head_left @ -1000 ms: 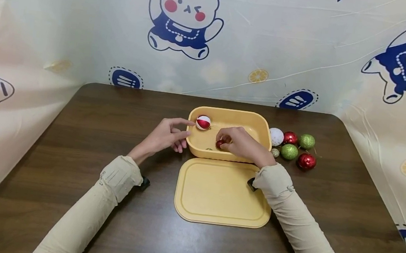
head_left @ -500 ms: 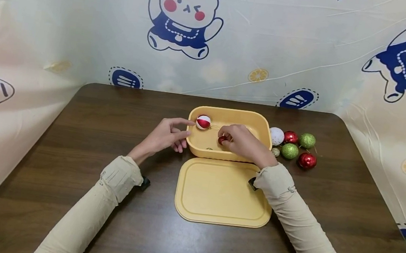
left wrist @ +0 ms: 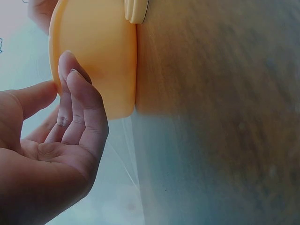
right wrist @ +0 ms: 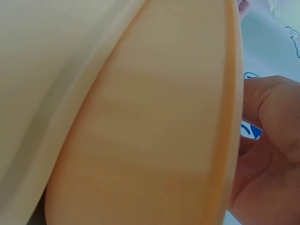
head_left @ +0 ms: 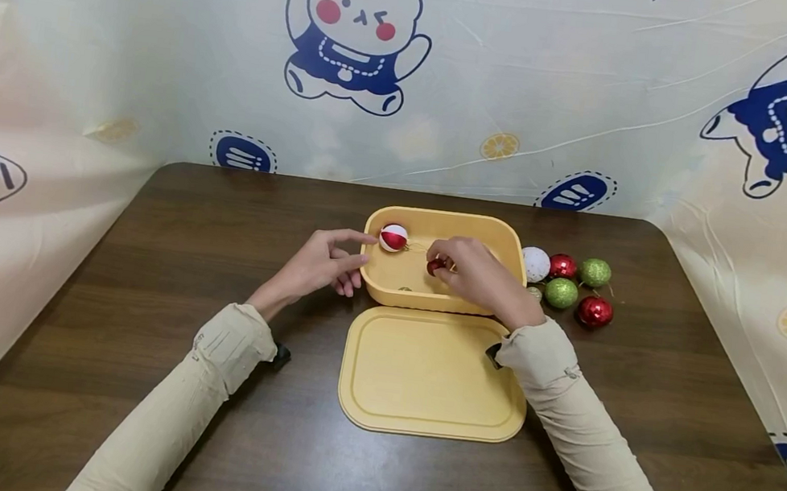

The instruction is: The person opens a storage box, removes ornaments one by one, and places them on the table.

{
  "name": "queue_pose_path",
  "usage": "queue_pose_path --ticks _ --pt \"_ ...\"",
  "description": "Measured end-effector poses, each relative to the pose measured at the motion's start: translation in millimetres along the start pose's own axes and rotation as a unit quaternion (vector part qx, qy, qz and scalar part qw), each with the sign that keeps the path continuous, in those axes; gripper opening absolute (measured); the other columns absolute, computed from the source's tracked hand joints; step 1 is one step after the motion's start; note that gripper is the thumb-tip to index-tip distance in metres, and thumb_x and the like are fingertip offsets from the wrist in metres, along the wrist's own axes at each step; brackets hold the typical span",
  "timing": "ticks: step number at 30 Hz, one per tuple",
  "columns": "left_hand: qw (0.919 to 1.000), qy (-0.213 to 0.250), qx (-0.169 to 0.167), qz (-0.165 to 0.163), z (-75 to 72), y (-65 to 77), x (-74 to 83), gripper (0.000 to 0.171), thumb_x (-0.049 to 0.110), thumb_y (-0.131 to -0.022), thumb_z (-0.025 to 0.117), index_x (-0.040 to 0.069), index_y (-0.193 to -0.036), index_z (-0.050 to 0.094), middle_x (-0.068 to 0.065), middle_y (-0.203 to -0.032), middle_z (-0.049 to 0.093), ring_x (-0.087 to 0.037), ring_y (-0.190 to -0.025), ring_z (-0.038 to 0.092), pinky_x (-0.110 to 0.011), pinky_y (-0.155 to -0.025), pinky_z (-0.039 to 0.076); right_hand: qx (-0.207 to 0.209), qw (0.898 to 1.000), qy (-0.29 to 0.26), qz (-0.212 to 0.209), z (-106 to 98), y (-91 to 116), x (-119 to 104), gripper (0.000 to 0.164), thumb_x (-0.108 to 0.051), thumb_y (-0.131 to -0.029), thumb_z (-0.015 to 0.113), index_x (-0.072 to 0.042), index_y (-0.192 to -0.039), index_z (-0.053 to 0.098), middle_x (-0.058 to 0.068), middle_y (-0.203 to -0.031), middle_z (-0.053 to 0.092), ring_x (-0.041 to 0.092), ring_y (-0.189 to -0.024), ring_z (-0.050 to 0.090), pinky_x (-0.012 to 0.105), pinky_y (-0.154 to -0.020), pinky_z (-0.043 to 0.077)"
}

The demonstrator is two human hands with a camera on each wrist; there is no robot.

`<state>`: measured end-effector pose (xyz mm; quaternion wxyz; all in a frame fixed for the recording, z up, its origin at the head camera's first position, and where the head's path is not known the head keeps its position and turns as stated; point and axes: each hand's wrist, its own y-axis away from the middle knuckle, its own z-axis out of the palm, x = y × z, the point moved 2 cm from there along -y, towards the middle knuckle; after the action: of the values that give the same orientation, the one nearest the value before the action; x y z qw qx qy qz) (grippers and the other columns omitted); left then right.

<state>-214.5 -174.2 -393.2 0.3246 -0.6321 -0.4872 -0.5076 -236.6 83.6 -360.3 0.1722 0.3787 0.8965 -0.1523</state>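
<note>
A yellow rectangular box stands near the table's far edge. Inside it, my right hand pinches a small dark red Christmas ball; in the right wrist view the box wall hides those fingertips. A red-and-white ball lies in the box's far left corner. Part of a small gold item shows by the near wall. My left hand touches the box's left rim with extended thumb and index finger; in the left wrist view its other fingers are loosely bent beside the outer wall.
A flat yellow lid lies in front of the box. Right of the box sit a white ball, red balls, green balls and a small gold ball, partly covered. A patterned curtain surrounds the table.
The right hand has moved slightly right and away from the box's near wall, carrying the red ball with it. The left hand has stayed at the left rim.
</note>
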Motion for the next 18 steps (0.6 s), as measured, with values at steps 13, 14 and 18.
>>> queue_pose_path --ticks 13,14,18 --pt "1.0 -0.007 0.0 0.001 2.1 -0.3 0.2 0.04 0.013 -0.099 0.062 0.004 -0.137 0.056 -0.025 -0.076 0.067 -0.025 -0.056 0.064 -0.033 -0.053 0.057 0.036 0.999 0.007 -0.025 -15 12 -3 0.01 0.003 -0.09 0.068 0.0 -0.099 0.071 0.01 -0.092 0.071 0.024 -0.085 0.066 0.039 -0.078 0.056" --pt "1.0 -0.007 0.001 0.001 1.9 -0.4 0.0 0.039 0.013 -0.1 0.062 0.004 -0.137 0.056 -0.025 -0.076 0.067 -0.025 -0.055 0.064 -0.033 -0.053 0.057 0.039 0.999 0.008 -0.028 -16 13 -3 0.01 0.003 -0.09 0.068 0.0 -0.099 0.07 0.01 -0.091 0.071 0.024 -0.085 0.066 0.039 -0.079 0.056" --pt "1.0 -0.007 0.001 0.002 0.9 -0.3 -0.3 0.039 0.012 -0.1 0.062 0.004 -0.137 0.056 -0.026 -0.076 0.067 -0.026 -0.056 0.064 -0.032 -0.053 0.057 0.049 0.998 0.012 -0.034 -19 17 0 0.009 0.003 -0.09 0.068 -0.001 -0.098 0.07 0.008 -0.091 0.071 0.022 -0.086 0.066 0.039 -0.08 0.055"
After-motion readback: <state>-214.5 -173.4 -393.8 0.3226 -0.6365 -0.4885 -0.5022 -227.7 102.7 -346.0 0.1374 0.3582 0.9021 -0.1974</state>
